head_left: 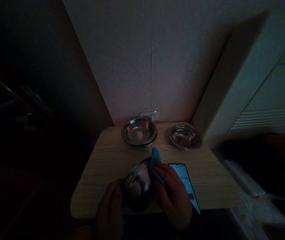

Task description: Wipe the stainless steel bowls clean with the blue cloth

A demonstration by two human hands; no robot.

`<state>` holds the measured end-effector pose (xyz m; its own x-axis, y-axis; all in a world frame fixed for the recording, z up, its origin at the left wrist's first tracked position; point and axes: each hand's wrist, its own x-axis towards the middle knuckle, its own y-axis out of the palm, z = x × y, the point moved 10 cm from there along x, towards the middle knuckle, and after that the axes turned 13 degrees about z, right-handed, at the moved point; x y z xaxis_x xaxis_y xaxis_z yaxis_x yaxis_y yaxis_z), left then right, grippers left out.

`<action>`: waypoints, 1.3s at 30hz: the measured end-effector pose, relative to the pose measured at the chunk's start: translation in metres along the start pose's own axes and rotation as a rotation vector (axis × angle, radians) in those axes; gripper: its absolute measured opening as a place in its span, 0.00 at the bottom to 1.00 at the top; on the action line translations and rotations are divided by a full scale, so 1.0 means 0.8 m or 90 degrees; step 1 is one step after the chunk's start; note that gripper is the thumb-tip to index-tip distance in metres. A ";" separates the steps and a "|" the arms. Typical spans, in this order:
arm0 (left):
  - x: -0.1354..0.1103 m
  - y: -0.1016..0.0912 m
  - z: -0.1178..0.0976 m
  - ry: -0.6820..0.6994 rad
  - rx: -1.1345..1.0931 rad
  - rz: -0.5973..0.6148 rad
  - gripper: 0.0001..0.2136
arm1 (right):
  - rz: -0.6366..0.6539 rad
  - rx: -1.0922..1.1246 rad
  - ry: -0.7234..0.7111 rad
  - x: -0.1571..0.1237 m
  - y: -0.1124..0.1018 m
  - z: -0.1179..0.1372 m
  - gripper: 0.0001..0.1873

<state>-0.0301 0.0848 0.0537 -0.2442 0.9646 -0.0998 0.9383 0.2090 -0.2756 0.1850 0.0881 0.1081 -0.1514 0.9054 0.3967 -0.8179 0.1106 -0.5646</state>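
Note:
A shiny metal bowl (138, 186) is held tilted above the front edge of the small wooden table. My left hand (111, 206) grips its left side, fingers at the rim. On the right side, my right hand (171, 193) pinches a blue-green cloth (155, 156) over the rim, with one corner of the cloth sticking up. The underside of the bowl is dark and hard to make out. Just right of my right hand lies a phone (189, 186) with a lit screen, partly covered by that hand.
Stacked metal bowls (138, 133) stand at the table's back left. More metal bowls (185, 137) sit at the back right. Behind the wooden table (92, 180) is a wall with a socket (149, 115). A pale cabinet (235, 86) rises on the right. The room is dim.

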 end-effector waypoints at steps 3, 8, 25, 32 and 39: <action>0.002 -0.004 -0.017 0.004 0.020 -0.003 0.18 | 0.011 -0.035 -0.017 -0.001 0.008 0.007 0.16; 0.007 0.001 -0.034 -0.012 0.038 0.036 0.20 | 0.003 -0.088 -0.039 -0.007 0.013 0.024 0.18; -0.005 0.003 -0.015 -0.037 -0.006 -0.019 0.25 | 0.075 -0.089 -0.198 0.015 0.024 0.085 0.16; -0.006 -0.009 -0.005 -0.057 0.018 -0.039 0.23 | 0.112 0.072 0.052 0.049 0.029 -0.004 0.17; -0.003 -0.004 0.010 -0.043 -0.001 -0.019 0.22 | 0.134 0.023 -0.129 0.033 0.031 0.069 0.17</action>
<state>-0.0346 0.0805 0.0468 -0.2879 0.9449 -0.1557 0.9306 0.2377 -0.2782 0.1301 0.0922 0.1449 -0.4244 0.8064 0.4117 -0.7756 -0.0892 -0.6248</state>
